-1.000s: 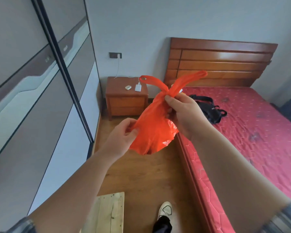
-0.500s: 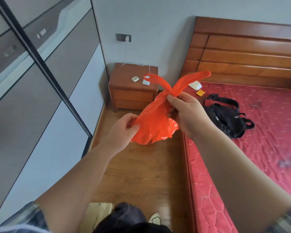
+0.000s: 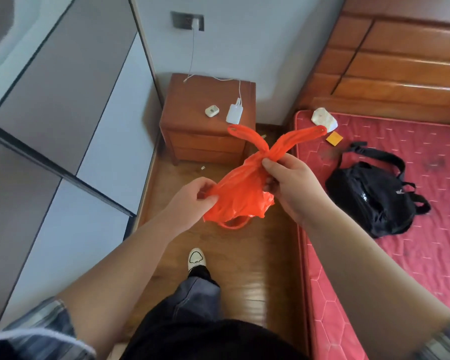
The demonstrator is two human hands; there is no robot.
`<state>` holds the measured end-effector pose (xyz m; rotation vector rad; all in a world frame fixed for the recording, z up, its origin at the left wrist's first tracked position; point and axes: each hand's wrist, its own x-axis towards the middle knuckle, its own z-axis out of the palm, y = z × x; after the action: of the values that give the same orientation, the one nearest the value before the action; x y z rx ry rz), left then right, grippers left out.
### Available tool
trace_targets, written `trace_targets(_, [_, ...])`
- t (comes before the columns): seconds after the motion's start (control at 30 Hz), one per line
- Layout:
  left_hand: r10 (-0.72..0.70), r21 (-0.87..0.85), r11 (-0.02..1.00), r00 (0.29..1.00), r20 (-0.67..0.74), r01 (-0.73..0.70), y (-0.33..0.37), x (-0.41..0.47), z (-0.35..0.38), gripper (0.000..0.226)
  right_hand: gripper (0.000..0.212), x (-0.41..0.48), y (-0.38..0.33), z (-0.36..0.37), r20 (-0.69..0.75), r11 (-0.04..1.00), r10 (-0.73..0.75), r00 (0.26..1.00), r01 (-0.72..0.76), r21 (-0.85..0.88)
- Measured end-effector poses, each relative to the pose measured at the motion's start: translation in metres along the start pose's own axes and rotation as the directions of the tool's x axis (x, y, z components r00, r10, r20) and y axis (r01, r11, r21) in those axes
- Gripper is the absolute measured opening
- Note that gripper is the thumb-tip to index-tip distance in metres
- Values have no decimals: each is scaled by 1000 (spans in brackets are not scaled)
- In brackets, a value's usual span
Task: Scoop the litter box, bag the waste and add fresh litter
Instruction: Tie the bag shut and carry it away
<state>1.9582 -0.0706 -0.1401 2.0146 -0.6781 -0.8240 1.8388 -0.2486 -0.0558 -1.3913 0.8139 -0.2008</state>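
An orange plastic bag hangs in the air between my two hands, over the wooden floor. My right hand pinches the bag at its gathered neck, where two handle loops stick up and cross. My left hand pinches the bag's lower left edge. A loop of the bag dangles underneath. No litter box, scoop or litter shows in this view.
A wooden nightstand with a charger and a small white case stands ahead. Beside it on the right is a bed with a red mattress, carrying a black bag. Grey wardrobe doors line the left. My shoe is on the floor.
My view has tilted down and moved closer to the nightstand. Both hands keep their hold on the orange bag, which now sits lower in view.
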Motion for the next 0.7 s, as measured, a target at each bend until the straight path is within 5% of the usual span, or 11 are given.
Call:
trace_targets(0.33, [-212,71,976,969,127,204,-50,195,30,17,15,187,60,-17,-85,985,172,981,-172,6])
trace_targets(0.7, [-508,35,860,847,159,509,-283,364,188,21,30,370,344,-41,-80,899,403,911,-411,-149])
